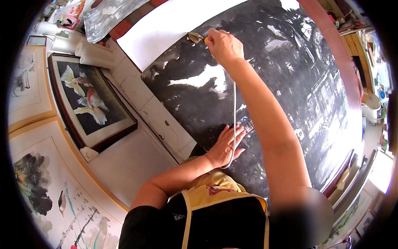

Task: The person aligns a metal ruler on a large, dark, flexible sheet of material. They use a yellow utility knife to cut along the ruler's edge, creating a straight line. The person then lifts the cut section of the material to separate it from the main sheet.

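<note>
Stretched out over the far part of a large black-and-white ink painting [199, 99], my right hand [226, 46] is closed around a brush. The brush's brownish-grey bristles [194, 38] fan out to the left of my fingers, with a bit of orange showing beside them. The bristles lie where the dark ink meets the white far edge of the sheet. My left hand [227, 148] rests flat on the painting's near side, fingers spread. A white cord [235, 108] runs across that hand and up toward my right forearm. By the left fingertips is a small dark printed patch [247, 125], too small to make out.
Framed fish [93, 99] and bird [62, 203] paintings stand to the left. Paper rolls [95, 54] lie behind them. A grey-white painted sheet [112, 16] is at the far left. A reddish table edge [333, 54] borders the right, with stools and shelves beyond.
</note>
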Demonstrator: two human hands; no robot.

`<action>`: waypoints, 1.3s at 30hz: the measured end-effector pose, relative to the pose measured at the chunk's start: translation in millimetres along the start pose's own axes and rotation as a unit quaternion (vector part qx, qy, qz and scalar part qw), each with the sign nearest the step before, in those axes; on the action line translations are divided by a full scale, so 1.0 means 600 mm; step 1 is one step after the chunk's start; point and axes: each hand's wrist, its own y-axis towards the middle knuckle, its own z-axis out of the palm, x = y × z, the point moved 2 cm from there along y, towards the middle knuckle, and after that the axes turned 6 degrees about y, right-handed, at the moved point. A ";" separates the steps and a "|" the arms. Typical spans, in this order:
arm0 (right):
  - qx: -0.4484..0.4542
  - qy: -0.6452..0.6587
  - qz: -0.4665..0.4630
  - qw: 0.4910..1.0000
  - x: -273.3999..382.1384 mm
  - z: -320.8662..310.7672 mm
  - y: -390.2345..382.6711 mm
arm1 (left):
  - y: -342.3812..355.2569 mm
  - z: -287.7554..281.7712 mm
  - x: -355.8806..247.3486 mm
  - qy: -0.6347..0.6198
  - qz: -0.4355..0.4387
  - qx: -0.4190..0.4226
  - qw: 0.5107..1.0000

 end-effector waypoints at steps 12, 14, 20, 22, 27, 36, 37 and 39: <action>0.004 0.129 0.044 0.991 -0.103 -0.200 -0.239 | -0.001 0.002 -0.006 0.061 0.026 -0.017 0.998; -0.018 0.163 0.089 0.982 -0.147 -0.279 -0.368 | 0.007 -0.001 -0.016 0.111 0.051 -0.007 0.992; -0.083 0.190 0.265 0.942 -0.256 -0.425 -0.757 | 0.023 0.055 -0.105 0.197 0.116 0.084 0.970; -0.112 0.189 0.312 0.925 -0.280 -0.432 -0.859 | 0.039 0.106 -0.143 0.217 0.143 0.100 0.960; -0.137 0.084 0.289 0.944 -0.335 -0.385 -1.014 | 0.078 0.224 -0.210 0.273 0.154 0.073 0.947; -0.115 0.062 0.232 0.964 -0.393 -0.333 -1.037 | 0.076 0.244 -0.217 0.314 0.166 0.047 0.934; -0.111 0.063 0.224 0.966 -0.391 -0.332 -1.026 | 0.075 0.243 -0.217 0.316 0.163 0.047 0.933; -0.102 0.067 0.211 0.970 -0.383 -0.329 -0.997 | 0.073 0.240 -0.217 0.306 0.164 0.037 0.937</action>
